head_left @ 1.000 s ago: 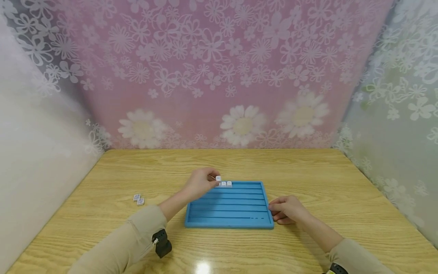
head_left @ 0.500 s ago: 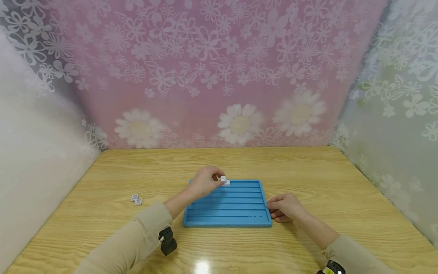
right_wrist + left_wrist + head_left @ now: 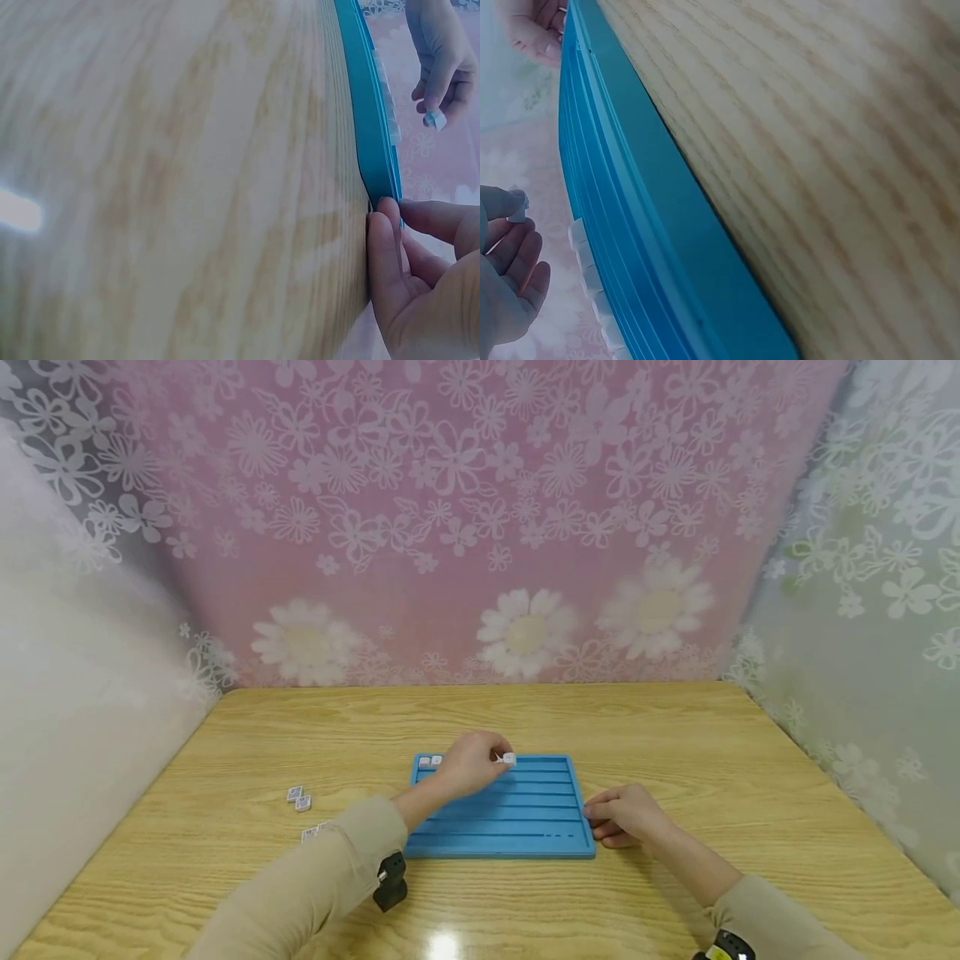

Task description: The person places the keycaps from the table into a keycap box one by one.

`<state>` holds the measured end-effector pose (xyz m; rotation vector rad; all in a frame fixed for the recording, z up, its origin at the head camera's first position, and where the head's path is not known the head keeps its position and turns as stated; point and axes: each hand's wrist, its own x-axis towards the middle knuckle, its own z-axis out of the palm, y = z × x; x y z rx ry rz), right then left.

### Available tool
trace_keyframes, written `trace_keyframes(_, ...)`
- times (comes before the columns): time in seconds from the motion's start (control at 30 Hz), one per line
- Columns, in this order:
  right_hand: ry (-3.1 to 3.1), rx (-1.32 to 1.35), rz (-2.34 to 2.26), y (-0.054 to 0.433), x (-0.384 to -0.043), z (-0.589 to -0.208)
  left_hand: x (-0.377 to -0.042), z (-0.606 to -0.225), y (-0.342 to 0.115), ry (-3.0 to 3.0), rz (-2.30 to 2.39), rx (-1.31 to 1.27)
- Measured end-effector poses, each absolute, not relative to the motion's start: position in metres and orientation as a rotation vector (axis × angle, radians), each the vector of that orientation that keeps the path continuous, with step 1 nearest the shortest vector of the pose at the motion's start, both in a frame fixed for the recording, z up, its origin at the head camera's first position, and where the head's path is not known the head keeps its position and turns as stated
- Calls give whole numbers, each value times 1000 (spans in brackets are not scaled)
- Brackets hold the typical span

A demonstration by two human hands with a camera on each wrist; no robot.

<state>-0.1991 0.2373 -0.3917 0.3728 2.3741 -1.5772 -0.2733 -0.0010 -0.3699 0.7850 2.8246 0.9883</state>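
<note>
My left hand is over the far row of the blue ridged tray. Between its thumb and fingertips it pinches a small white square tile; the left wrist view shows this tile above the tray's level. Other white tiles stand in the far slot, from its left corner onward, partly hidden behind the hand. At the tray's right side my right hand grips the edge, thumb and fingers around the rim, as the right wrist view shows with the hand at the tray corner.
Two loose tiles lie on the wooden table to the left. More tiles show beside the left sleeve, partly covered by it. A flowered curtain closes off the back.
My left hand has moved rightward along the far slot with the tile, uncovering tiles at the slot's left end and others on the table. The right hand keeps its hold on the tray edge.
</note>
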Motion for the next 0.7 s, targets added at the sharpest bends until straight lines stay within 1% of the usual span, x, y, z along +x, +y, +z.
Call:
trace_keyframes(0.23,2371,364,-1572,238,-198,-391,-280,-372,6,2849,954,769)
trace_keyframes(0.53,2367,367,-1578,239,-199,-393,-287,-377,13,2845,915,848)
trace_keyframes(0.7,2361,328,-1583,239,-197,-392,-289,-381,15,2829,916,850)
